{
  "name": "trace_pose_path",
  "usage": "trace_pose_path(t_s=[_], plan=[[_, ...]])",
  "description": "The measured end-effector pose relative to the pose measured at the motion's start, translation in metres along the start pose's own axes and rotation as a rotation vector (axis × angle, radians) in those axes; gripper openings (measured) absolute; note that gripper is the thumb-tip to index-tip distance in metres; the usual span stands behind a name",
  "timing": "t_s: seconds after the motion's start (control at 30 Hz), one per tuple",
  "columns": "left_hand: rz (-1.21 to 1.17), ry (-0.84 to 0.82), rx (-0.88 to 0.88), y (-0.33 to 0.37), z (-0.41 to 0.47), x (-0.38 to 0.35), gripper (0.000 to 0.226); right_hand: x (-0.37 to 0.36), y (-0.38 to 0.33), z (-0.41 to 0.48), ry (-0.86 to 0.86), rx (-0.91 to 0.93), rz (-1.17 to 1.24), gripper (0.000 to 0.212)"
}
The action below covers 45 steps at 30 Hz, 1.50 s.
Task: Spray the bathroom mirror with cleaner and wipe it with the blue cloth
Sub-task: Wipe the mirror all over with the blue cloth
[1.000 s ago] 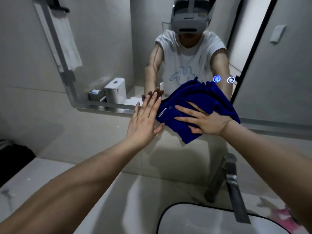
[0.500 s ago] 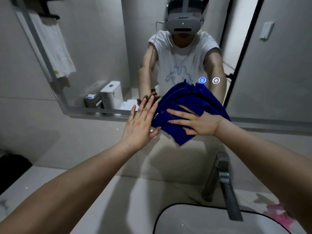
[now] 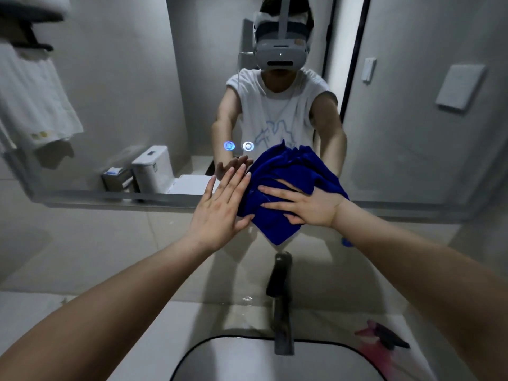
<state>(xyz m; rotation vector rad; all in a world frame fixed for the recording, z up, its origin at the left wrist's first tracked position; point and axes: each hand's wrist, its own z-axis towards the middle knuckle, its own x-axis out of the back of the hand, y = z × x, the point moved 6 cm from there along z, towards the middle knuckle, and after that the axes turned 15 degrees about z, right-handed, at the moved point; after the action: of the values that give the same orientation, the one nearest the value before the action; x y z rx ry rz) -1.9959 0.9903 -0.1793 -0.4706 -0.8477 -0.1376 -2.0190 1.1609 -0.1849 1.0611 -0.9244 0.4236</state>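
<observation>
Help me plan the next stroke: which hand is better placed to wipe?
Right, probably: the right hand presses flat on the bunched blue cloth low on the wall mirror; the left hand lies open beside it.

Two bare hands are in view, the left hand (image 3: 217,215) and the right hand (image 3: 313,209). There is one crumpled deep-blue cloth (image 3: 277,185), one large silver-edged wall mirror (image 3: 123,78), one dark metal faucet (image 3: 281,303), one white basin with a black rim (image 3: 247,364) and one blurred pink bottle with a black trigger (image 3: 382,339). Two small glowing round icons (image 3: 229,146) sit side by side. The reflection shows one white toilet (image 3: 152,169), one hanging white towel (image 3: 35,100), one grey headset (image 3: 280,50) and two pale rectangular wall plates (image 3: 459,86).
</observation>
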Motion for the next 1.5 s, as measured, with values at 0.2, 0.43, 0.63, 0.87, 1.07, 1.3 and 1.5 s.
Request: trace_pose_path(t_s=[0.2, 0.43, 0.63, 0.87, 1.07, 1.3, 1.5], plan=[[0.031, 0.008, -0.005, 0.073, 0.027, 0.019, 0.079, -0.005, 0.033, -0.095, -0.046, -0.059, 0.006, 0.059], [0.003, 0.038, -0.062, 0.163, 0.061, 0.034, 0.081, -0.01, 0.063, -0.207, -0.148, -0.248, -0.018, 0.065], [-0.006, 0.061, -0.136, 0.232, 0.088, 0.044, 0.083, -0.003, 0.07, -0.299, -0.059, -0.586, 0.045, 0.096], [-0.048, 0.086, -0.184, 0.269, 0.092, 0.05, 0.084, 0.003, 0.067, -0.302, -0.18, -0.738, -0.016, 0.09], [0.0, 0.023, -0.181, 0.251, 0.082, 0.036, 0.084, 0.008, 0.068, -0.301, 0.008, -0.718, 0.069, 0.089], [0.021, 0.054, -0.132, 0.224, 0.097, 0.041, 0.084, 0.003, 0.073, -0.301, 0.13, -0.73, 0.107, 0.096], [0.038, 0.077, -0.135, 0.219, 0.105, 0.039, 0.083, 0.01, 0.078, -0.294, 0.275, -0.862, 0.077, 0.09]])
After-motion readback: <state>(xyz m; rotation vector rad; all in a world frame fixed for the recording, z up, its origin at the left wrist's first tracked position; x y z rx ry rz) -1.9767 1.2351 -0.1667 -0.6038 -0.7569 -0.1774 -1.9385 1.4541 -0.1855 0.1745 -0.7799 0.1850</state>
